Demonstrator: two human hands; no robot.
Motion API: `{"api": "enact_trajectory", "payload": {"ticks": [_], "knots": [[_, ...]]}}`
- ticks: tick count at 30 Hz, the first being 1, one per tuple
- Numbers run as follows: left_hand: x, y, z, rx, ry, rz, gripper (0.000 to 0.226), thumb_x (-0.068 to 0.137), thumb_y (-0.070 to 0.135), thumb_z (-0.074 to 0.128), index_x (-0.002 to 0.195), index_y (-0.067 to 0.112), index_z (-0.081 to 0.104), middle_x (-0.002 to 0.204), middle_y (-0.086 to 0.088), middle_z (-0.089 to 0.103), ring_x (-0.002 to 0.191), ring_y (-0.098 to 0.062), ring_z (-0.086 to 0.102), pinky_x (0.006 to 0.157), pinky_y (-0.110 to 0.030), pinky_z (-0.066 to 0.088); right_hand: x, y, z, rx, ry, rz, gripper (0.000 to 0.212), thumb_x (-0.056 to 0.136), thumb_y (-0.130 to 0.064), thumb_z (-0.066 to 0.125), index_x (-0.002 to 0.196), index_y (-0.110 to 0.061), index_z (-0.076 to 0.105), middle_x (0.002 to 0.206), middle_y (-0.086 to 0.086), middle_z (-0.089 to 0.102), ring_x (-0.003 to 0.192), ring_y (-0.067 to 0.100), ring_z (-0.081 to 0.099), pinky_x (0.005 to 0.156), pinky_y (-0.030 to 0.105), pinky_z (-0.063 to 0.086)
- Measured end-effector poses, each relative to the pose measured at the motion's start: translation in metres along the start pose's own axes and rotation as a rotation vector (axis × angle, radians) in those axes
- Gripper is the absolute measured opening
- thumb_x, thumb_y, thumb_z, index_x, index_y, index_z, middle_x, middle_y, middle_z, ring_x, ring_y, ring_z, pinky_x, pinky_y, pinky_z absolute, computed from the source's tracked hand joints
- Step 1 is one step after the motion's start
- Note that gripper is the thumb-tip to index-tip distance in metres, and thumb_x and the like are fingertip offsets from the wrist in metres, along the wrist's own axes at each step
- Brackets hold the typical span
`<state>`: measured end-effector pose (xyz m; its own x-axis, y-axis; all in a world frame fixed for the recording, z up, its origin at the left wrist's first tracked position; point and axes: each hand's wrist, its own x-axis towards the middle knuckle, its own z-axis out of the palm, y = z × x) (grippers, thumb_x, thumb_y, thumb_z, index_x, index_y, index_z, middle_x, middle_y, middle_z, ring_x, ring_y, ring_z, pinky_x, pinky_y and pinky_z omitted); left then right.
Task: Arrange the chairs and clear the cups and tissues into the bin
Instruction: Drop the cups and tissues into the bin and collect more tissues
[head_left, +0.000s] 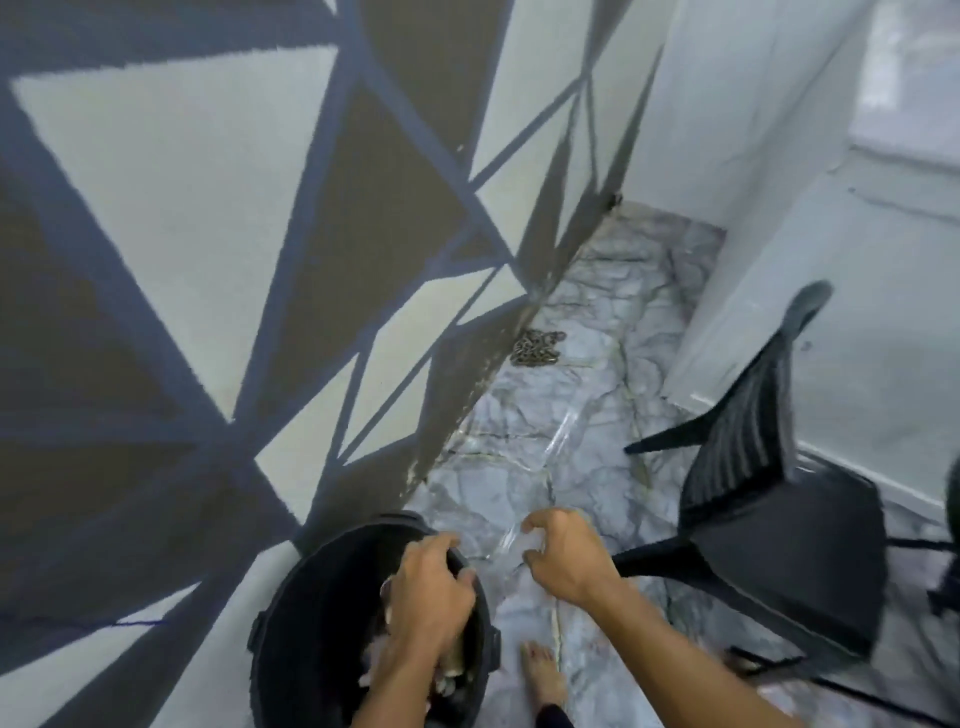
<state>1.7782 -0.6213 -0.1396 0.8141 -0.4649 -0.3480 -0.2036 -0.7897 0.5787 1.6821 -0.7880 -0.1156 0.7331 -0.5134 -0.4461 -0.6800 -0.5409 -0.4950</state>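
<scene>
By the patterned wall (156, 208), bin (291, 613): stood black on the marble floor (571, 338), pale crumpled waste (452, 675) inside.
Left hand (431, 587): hovered over the bin's mouth, fingers curled; any hold could not be told.
Right hand (558, 553): just right of the bin, curled round clear plastic (511, 543).
Chair (779, 545): black, nearby at right.

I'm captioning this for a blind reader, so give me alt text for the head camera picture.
A person's left hand is at the mouth of a black bin with pale rubbish in it, while the right hand hovers beside it, fingers curled. A black chair stands to the right on a marble floor, with a patterned wall on the left.
</scene>
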Motion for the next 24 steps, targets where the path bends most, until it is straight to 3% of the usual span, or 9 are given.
{"api": "enact_trajectory", "payload": {"ticks": [3,6,10,13,20,24], "knots": [[-0.008,0.076,0.013,0.029,-0.085,0.205,0.041,0.085,0.026,0.065,0.126,0.03,0.059,0.128,0.004,0.055,0.118,-0.016,0.053,0.102,-0.035,0.045,-0.045,0.039,-0.051,0.076,0.156,0.087,0.037,0.081,-0.026,0.061,0.117,-0.025,0.067,0.115,-0.004,0.068,0.109,0.018,0.063,0.091,0.028,0.05],[-0.024,0.155,0.036,0.115,-0.183,0.461,0.036,0.089,0.031,0.062,0.124,0.032,0.058,0.126,0.01,0.057,0.119,-0.013,0.051,0.101,-0.03,0.043,-0.091,0.087,-0.101,0.126,0.34,0.186,0.035,0.082,-0.029,0.062,0.116,-0.026,0.068,0.118,-0.006,0.066,0.114,0.017,0.059,0.093,0.028,0.047],[-0.067,0.252,0.08,0.179,-0.235,0.749,0.036,0.087,0.028,0.066,0.123,0.029,0.062,0.12,0.009,0.061,0.116,-0.013,0.055,0.098,-0.027,0.042,-0.161,0.163,-0.145,0.196,0.548,0.324,0.029,0.079,-0.031,0.064,0.107,-0.025,0.069,0.108,-0.007,0.066,0.106,0.015,0.06,0.089,0.028,0.048],[-0.109,0.32,0.122,0.214,-0.314,0.94,0.042,0.087,0.026,0.069,0.128,0.024,0.061,0.123,0.007,0.062,0.119,-0.012,0.054,0.1,-0.022,0.039,-0.211,0.218,-0.17,0.24,0.653,0.431,0.032,0.082,-0.033,0.065,0.113,-0.028,0.067,0.116,-0.009,0.064,0.112,0.012,0.058,0.095,0.029,0.048],[-0.192,0.427,0.223,0.357,-0.501,1.132,0.046,0.092,0.031,0.063,0.136,0.024,0.054,0.137,0.008,0.055,0.132,-0.014,0.042,0.108,-0.03,0.037,-0.31,0.339,-0.207,0.352,0.784,0.636,0.032,0.083,-0.031,0.07,0.115,-0.026,0.068,0.118,-0.009,0.065,0.111,0.012,0.06,0.096,0.029,0.048],[-0.238,0.465,0.276,0.37,-0.57,1.167,0.04,0.089,0.031,0.066,0.128,0.028,0.058,0.127,0.01,0.059,0.121,-0.01,0.049,0.098,-0.026,0.04,-0.355,0.4,-0.217,0.401,0.828,0.723,0.033,0.081,-0.032,0.07,0.114,-0.029,0.068,0.119,-0.011,0.065,0.111,0.01,0.059,0.096,0.028,0.048]]}}
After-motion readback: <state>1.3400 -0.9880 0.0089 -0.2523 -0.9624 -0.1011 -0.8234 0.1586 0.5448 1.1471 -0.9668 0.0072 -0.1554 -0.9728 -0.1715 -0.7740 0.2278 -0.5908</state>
